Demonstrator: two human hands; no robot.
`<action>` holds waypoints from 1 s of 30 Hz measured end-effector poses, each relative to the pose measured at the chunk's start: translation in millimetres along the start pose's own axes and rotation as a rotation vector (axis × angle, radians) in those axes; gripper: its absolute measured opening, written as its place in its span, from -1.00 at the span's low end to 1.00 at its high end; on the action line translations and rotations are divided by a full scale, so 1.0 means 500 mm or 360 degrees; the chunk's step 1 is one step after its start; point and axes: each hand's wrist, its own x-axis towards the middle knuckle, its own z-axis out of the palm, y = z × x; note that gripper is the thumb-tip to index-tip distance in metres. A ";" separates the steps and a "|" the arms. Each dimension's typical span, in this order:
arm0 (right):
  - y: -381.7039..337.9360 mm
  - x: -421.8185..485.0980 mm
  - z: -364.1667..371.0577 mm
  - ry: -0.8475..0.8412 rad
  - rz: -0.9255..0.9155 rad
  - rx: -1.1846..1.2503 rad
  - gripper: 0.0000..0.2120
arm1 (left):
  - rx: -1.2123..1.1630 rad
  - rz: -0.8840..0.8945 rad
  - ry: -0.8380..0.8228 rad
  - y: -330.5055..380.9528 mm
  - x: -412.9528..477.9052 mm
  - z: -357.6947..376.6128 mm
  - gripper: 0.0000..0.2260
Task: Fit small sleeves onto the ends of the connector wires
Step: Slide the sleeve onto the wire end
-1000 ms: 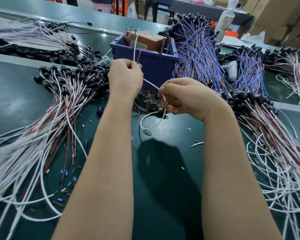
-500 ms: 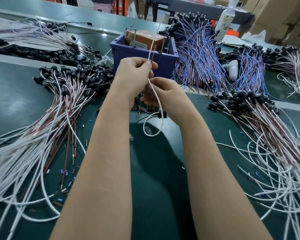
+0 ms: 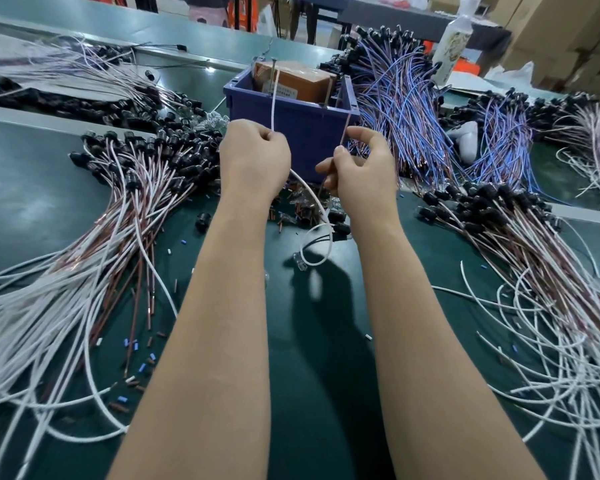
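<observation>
My left hand (image 3: 255, 159) grips a white wire (image 3: 273, 98) whose free end stands straight up in front of the blue bin. Below the fist the same wire curves down to a loop (image 3: 317, 245) lying on the green table beside a black connector (image 3: 338, 227). My right hand (image 3: 361, 168) pinches a thin brown wire (image 3: 343, 128) between thumb and fingers; its end points upward. The two hands are a short gap apart, above a small heap of brown and clear sleeves (image 3: 297, 211).
A blue bin (image 3: 291, 133) holding a cardboard box stands just behind the hands. Bundles of white and brown wires with black connectors (image 3: 136, 168) spread left and right (image 3: 499, 220). Blue wires (image 3: 402, 109) pile behind the bin. A white bottle (image 3: 452, 46) stands at the back.
My hands have separated: the right hand moved right and up and now pinches the brown wire apart from the white one. The left hand still grips the white wire.
</observation>
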 end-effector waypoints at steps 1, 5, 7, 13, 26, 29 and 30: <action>0.000 0.001 0.001 0.0000 -0.0003 -0.0030 -0.79 | 0.0007 -0.0016 0.0009 -0.001 0.001 -0.001 -0.76; 0.001 0.005 0.002 0.0007 0.0007 -0.0079 -0.71 | 0.0007 -0.0087 0.0004 -0.004 0.003 -0.002 -0.75; 0.002 0.006 0.003 0.0008 -0.0005 -0.0087 -0.70 | -0.0010 -0.0118 0.0005 -0.004 0.004 -0.002 -0.73; 0.006 0.010 0.003 0.0029 0.0005 -0.0088 -0.66 | -0.0007 -0.0148 0.0016 -0.003 0.002 -0.006 -0.79; 0.003 0.013 0.000 0.0011 0.0000 -0.0100 -0.65 | 0.0008 -0.0163 0.0019 0.001 -0.002 -0.009 -0.81; 0.004 0.014 0.000 0.0014 0.0000 -0.0110 -0.65 | 0.0003 -0.0183 0.0015 -0.002 0.001 -0.007 -0.77; 0.005 0.014 0.000 0.0018 0.0006 -0.0111 -0.65 | -0.0001 -0.0184 0.0014 -0.003 0.002 -0.006 -0.77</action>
